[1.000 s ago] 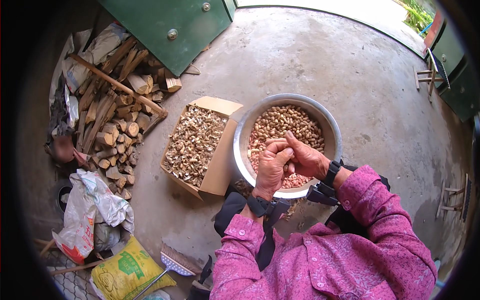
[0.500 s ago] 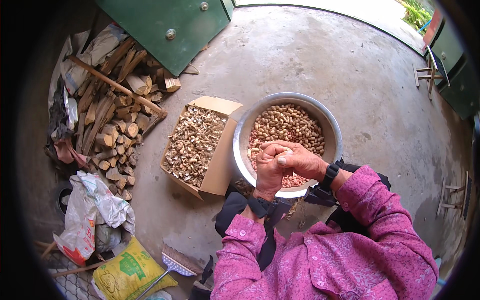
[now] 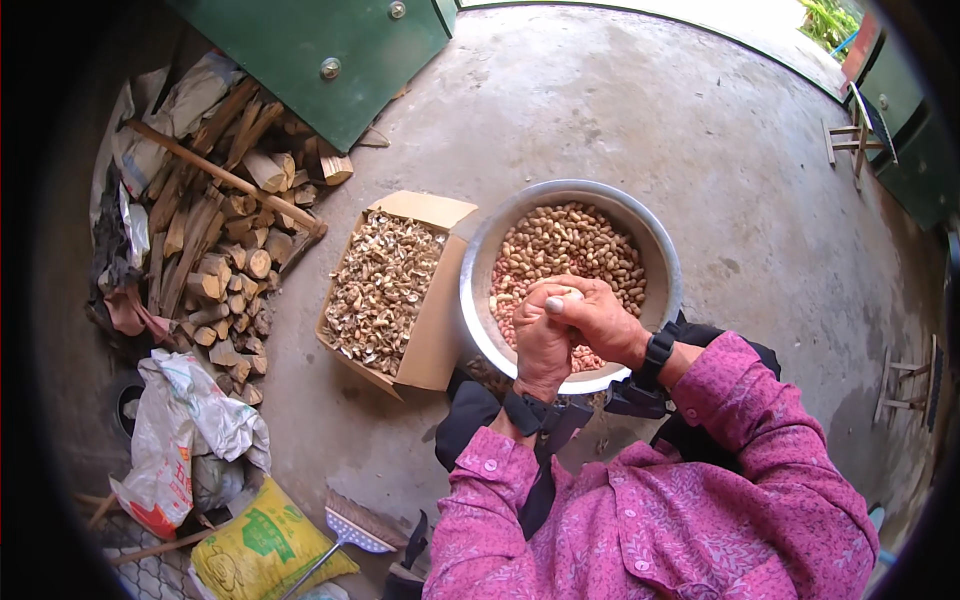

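Over the near side of a wide metal basin (image 3: 664, 262), my left hand (image 3: 542, 345) and my right hand (image 3: 605, 322) are pressed together. Their fingers are closed around a peanut (image 3: 571, 293), of which only a pale bit shows between the thumbs. Unshelled peanuts (image 3: 585, 245) fill the far part of the basin, and pink shelled kernels (image 3: 507, 300) lie on its left and near sides. Left of the basin stands an open cardboard box (image 3: 432, 330) full of broken peanut shells (image 3: 385, 290).
Stacked firewood (image 3: 225, 270) lies at the left, crossed by a wooden-handled tool (image 3: 215, 172). Nearer are white plastic sacks (image 3: 205, 410), a yellow bag (image 3: 262, 540) and a brush (image 3: 355, 530). A green door (image 3: 310, 60) stands at the far left; small stools (image 3: 852, 135) are at the right.
Both hands stay together over the basin, with the thumbs slightly shifted and the pale bit between them showing more. The whole view has moved a little.
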`<action>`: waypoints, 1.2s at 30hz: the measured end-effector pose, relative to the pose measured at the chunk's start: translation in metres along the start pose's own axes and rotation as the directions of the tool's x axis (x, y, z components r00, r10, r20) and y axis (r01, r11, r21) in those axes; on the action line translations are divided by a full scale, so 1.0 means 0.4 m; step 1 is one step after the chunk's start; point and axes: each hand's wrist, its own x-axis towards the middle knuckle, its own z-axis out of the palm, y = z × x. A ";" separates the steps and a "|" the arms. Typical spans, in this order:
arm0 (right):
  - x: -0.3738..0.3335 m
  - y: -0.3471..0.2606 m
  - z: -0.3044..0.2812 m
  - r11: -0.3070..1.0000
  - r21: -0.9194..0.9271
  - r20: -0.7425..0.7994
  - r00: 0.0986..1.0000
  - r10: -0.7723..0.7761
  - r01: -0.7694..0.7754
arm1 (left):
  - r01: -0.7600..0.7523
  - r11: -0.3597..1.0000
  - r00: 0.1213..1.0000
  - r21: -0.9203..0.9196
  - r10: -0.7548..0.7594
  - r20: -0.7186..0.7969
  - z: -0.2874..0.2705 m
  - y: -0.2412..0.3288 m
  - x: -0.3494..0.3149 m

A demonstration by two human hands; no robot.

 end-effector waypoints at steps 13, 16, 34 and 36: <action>0.027 -0.022 -0.103 0.867 -0.499 -0.084 0.995 -0.056 0.007 | 0.277 0.960 0.960 -0.037 -0.275 0.044 -0.006 0.028 0.009; 0.025 -0.043 -0.095 0.846 -0.526 -0.028 0.992 -0.122 0.089 | 0.283 0.957 0.958 -0.058 -0.280 0.063 -0.012 0.027 0.009; 0.022 -0.053 -0.103 0.648 -0.742 0.064 0.980 -0.187 0.172 | 0.373 0.910 0.925 -0.182 -0.350 0.148 -0.023 0.017 0.018; 0.021 -0.057 -0.103 0.647 -0.741 0.077 0.979 -0.188 0.183 | 0.385 0.900 0.920 -0.203 -0.358 0.158 -0.022 0.016 0.016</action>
